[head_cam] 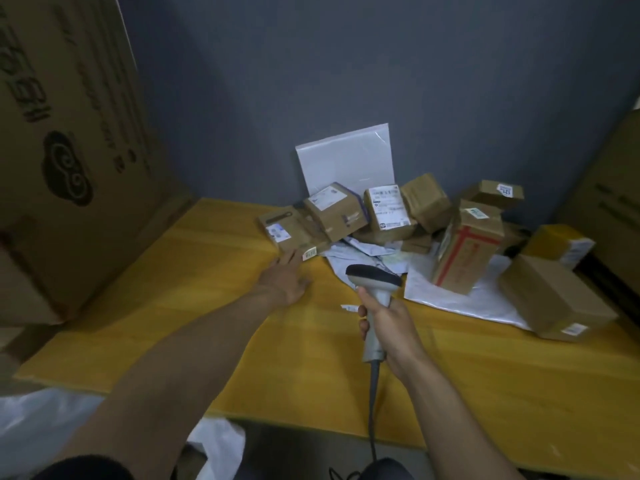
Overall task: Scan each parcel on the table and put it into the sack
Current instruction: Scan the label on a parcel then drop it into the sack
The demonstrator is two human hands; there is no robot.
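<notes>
the left hand (285, 277) is stretched out over the yellow tabletop (207, 271) toward the far edge. its fingers are straight and slightly spread, and the fingertips are right at the near side of a small brown parcel (291, 228). blur hides whether they touch it.

that parcel is the leftmost of the heap (467, 251), which is piled along the far edge toward the far-right corner. it lies straight ahead of the left hand and off to the left of the right hand (388, 320), so the left hand is plainly the nearer. its long axis runs roughly along the far edge, and its labelled face is tipped up toward the near edge. a grasp across the short width looks the natural one.

the right hand is curled round the handle of a grey scanner (374, 277). it holds the scanner above the middle of the tabletop with the head aimed at the heap and the cable dropping off the near edge.

the white sack (31, 420) sits below the near edge by the near-left corner. only crumpled plastic shows, and what it holds cannot be seen. with so many parcels on the tabletop, most of the job seems left to do.
</notes>
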